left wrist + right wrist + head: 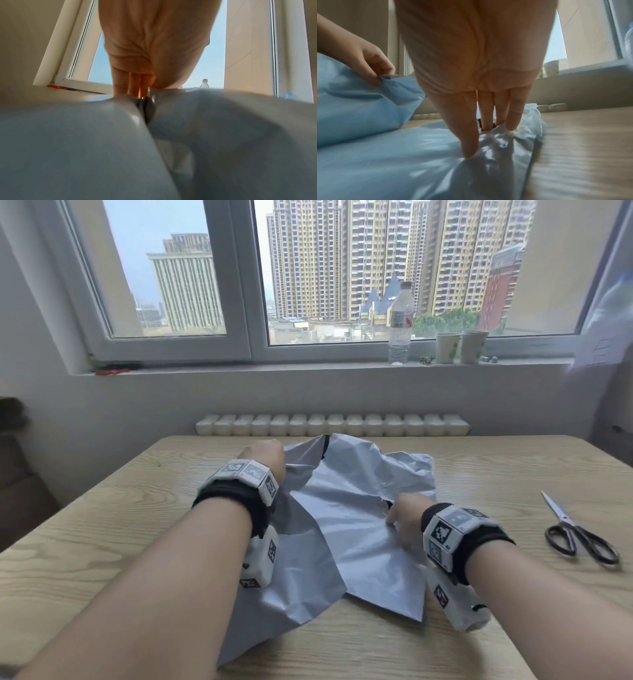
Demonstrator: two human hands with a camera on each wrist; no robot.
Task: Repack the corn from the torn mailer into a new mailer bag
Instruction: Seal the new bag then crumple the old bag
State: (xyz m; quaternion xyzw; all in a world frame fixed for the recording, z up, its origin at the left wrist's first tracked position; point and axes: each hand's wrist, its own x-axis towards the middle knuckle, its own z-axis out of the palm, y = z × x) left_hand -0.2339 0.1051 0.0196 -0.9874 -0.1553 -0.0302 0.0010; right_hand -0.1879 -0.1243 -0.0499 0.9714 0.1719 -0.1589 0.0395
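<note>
A crumpled grey mailer bag (342, 508) lies spread over the middle of the light wooden tabletop (102, 525), filling the centre of the head view. Its far part is lifted into a raised fold; the near part lies flatter, one corner reaching toward the lower centre of the frame. No corn shows in any view, and whatever the plastic holds is hidden, so where the corn sits cannot be told.

The left hand (265, 457), at centre left of the head view, has its fingers (130, 83) closed on a gathered edge of the plastic and holds it up off the tabletop; the right wrist view shows this pinch at its left edge. The right hand (406, 522), right of centre, presses down on the bag beside a small dark tear or opening, with the thumb and fingers (469, 135) pinching a ridge of film between them.

Black-handled scissors (575, 529) lie at the right side of the frame, well apart from the bag. On the windowsill in the upper right stand a clear water bottle (400, 323) and two paper cups (460, 346); what is in the cups cannot be made out.
</note>
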